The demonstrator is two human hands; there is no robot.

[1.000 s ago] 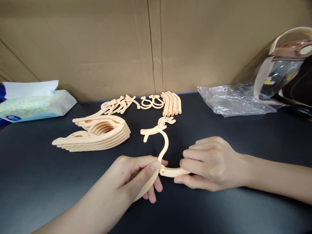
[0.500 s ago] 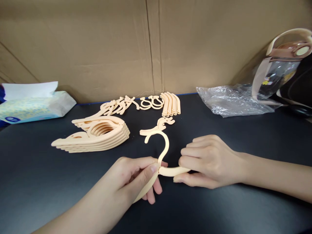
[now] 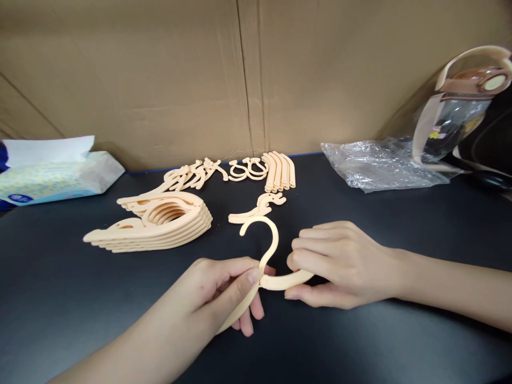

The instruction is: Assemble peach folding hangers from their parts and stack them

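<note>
A cream plastic clothes hanger [image 3: 273,240] is held between both hands above the black table, its hook pointing up. My left hand [image 3: 224,293] pinches it near the joint below the hook, and one arm of the hanger runs down under the palm. My right hand [image 3: 336,264] is closed around the other arm, whose far end is hidden by the fingers. Just behind the hook lies a small loose cream piece [image 3: 258,208]. To the left sits a stack of folded cream hangers [image 3: 176,232].
Along the back lie a pile of loose cream pieces [image 3: 192,175], some hooks [image 3: 248,169] and several curved arms [image 3: 280,172]. A tissue pack [image 3: 60,173] is at the left. A clear plastic bag [image 3: 368,165] and a water bottle [image 3: 456,117] stand right, before a cardboard wall [image 3: 160,80].
The right fingers have shifted slightly on the hanger's arm, and a little more of it shows. The hook leans marginally further right. The left hand's grip looks the same.
</note>
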